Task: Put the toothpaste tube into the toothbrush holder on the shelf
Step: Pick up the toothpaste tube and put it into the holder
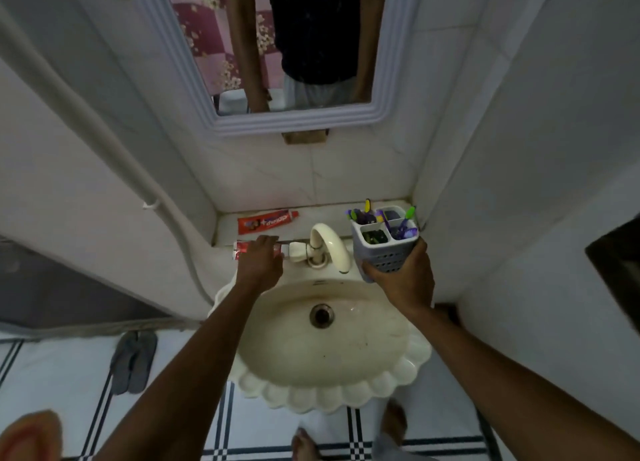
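My left hand (260,260) is closed over a red toothpaste tube (241,249) held level just in front of the shelf edge, left of the tap; its red end sticks out to the left. A second red toothpaste tube (267,220) lies flat on the white shelf (227,223). My right hand (404,276) grips the grey perforated toothbrush holder (385,244) from below, holding it tilted above the basin's right rim. Several purple, green and yellow toothbrushes stand in its compartments.
A cream tap (329,245) rises between my two hands, behind the cream scalloped basin (325,342). A mirror (294,44) hangs above the shelf. White walls close in on both sides. Grey slippers (135,360) lie on the tiled floor at left.
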### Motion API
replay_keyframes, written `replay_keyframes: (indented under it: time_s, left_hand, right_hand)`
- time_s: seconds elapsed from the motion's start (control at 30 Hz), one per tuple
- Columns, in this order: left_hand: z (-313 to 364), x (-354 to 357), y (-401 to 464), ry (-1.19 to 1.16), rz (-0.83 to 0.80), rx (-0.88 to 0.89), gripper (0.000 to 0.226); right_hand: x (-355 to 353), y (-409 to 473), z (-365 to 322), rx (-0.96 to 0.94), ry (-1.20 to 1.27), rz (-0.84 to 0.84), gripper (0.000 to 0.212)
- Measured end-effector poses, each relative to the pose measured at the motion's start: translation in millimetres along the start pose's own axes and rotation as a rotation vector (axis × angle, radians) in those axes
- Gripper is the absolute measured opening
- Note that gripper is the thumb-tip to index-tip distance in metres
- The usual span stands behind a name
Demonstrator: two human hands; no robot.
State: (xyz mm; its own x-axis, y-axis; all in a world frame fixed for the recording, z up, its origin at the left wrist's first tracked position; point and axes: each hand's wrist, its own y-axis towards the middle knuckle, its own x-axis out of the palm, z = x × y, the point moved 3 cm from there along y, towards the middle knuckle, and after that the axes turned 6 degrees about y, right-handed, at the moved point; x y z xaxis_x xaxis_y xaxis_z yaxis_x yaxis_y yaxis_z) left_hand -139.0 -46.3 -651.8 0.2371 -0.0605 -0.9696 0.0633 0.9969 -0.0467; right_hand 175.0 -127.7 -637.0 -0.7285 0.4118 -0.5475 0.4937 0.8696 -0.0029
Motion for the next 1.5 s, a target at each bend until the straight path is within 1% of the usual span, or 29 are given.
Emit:
replay_keyframes:
  time_s: [0.13,0.2,0.3,0.37,0.53,0.63,0.67,0.7,0.77,0.83,0.9,0.93,1.0,1.07,1.17,1.2,1.23,1.4,1.47,1.5]
  left_hand:
    - [-3,8,22,0.286,-0.124,0.058,0.056]
    - [-11,16,25,0.388,-0.140,0.075,0.055]
    - [-21,24,23,0.414,-0.094,0.081,0.051]
    - [-22,25,25,0.440,-0.098,0.102,0.052]
    - [-30,23,31,0.496,-0.171,0.055,0.057]
    - [-33,23,25,0.599,-0.214,0.062,0.050]
    - [-32,22,21,0.597,-0.227,0.047,0.048]
    - [-35,22,18,0.569,-0.243,0.015,0.046]
    - [-39,17,8,0.414,-0.279,-0.097,0.040]
    - [-44,3,-3,0.125,-0.303,-0.225,0.045]
    - [-36,-23,-16,-0.266,-0.292,-0.323,0.054]
    - [-26,-38,-22,-0.436,-0.280,-0.331,0.057]
    - [3,-71,-31,-0.680,-0.270,-0.275,0.054]
    - [37,-101,-34,-0.794,-0.288,-0.156,0.046]
    - [82,-125,-26,-0.800,-0.379,-0.012,0.051]
    - [97,-129,-22,-0.780,-0.397,0.036,0.052]
    - [111,-130,-18,-0.746,-0.388,0.073,0.048]
    - [166,-126,2,-0.461,-0.210,0.116,0.010]
    - [177,-115,11,-0.362,-0.176,0.148,0.007]
    - [182,-111,14,-0.322,-0.163,0.157,0.009]
  right_hand:
    - [23,7,13,0.019,0.063,-0.014,0.133]
    - [31,6,19,0.015,0.100,-0.022,0.131]
    - [43,0,22,0.037,0.128,-0.040,0.130]
    - [47,-5,23,0.071,0.141,-0.039,0.131]
    - [46,-15,29,0.104,0.132,-0.031,0.141]
    - [41,-19,26,0.091,0.172,-0.061,0.148]
    - [39,-20,25,0.082,0.190,-0.068,0.148]
    - [38,-20,23,0.070,0.203,-0.071,0.146]
    - [33,-20,20,0.043,0.212,-0.072,0.140]
    - [28,-19,16,0.021,0.215,-0.069,0.132]
    - [25,-18,14,0.008,0.219,-0.069,0.127]
    - [23,-18,13,0.008,0.218,-0.070,0.127]
    - [22,-18,12,0.010,0.204,-0.081,0.129]
    - [20,-19,13,0.016,0.187,-0.093,0.130]
    - [17,-18,13,0.035,0.187,-0.118,0.130]
    - [16,-17,13,0.039,0.186,-0.128,0.131]
    - [15,-16,12,0.039,0.185,-0.140,0.131]
    - [10,-12,12,0.037,0.132,-0.180,0.132]
    - [8,-11,12,0.038,0.118,-0.183,0.132]
    - [7,-10,12,0.039,0.116,-0.185,0.131]
